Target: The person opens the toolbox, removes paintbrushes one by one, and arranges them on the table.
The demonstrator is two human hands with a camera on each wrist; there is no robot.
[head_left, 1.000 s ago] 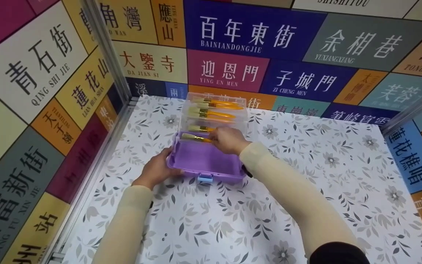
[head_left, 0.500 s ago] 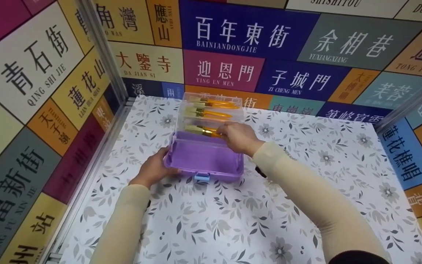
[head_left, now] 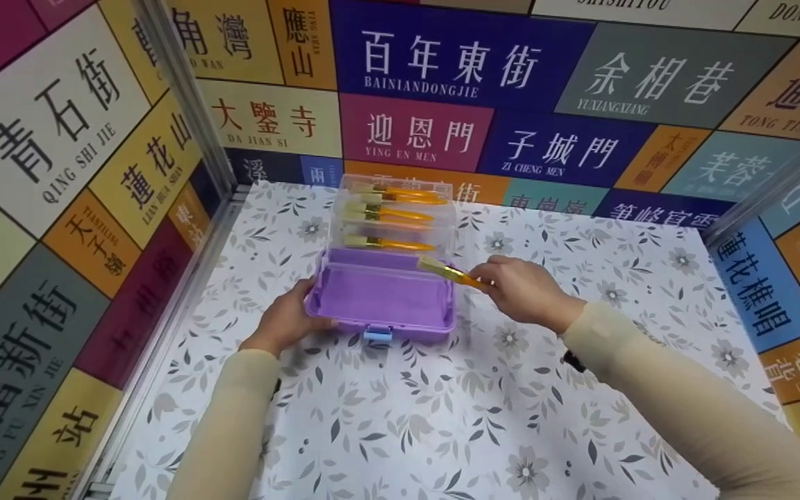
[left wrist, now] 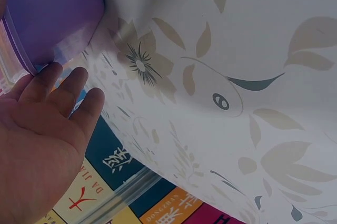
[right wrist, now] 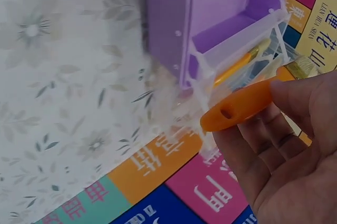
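Observation:
My right hand [head_left: 528, 288] pinches a flat paintbrush [right wrist: 239, 105] with an orange handle and pale bristles. In the head view the bristles point left, near the box's right back corner. My left hand [head_left: 285, 319] holds the left end of an open purple plastic box [head_left: 381, 326], thumb at the front and fingers at the back. In the left wrist view, the fingertips [left wrist: 87, 103] lie against and beside the box's underside. Behind the purple base, several clear tiers [head_left: 445, 232] hold orange-handled paintbrushes [head_left: 400, 244]. No brush shows in the base.
A light blue latch [head_left: 378, 335] sits on the box's front. White paper with a leaf and flower pattern [head_left: 400, 430] covers the table. Walls of coloured street-name panels [head_left: 410, 132] stand at the back and sides, with a metal post [head_left: 195, 90] in the left corner.
My right hand has carried the paintbrush up and to the right, from above the box to beside it. My left hand stays at the box's left end.

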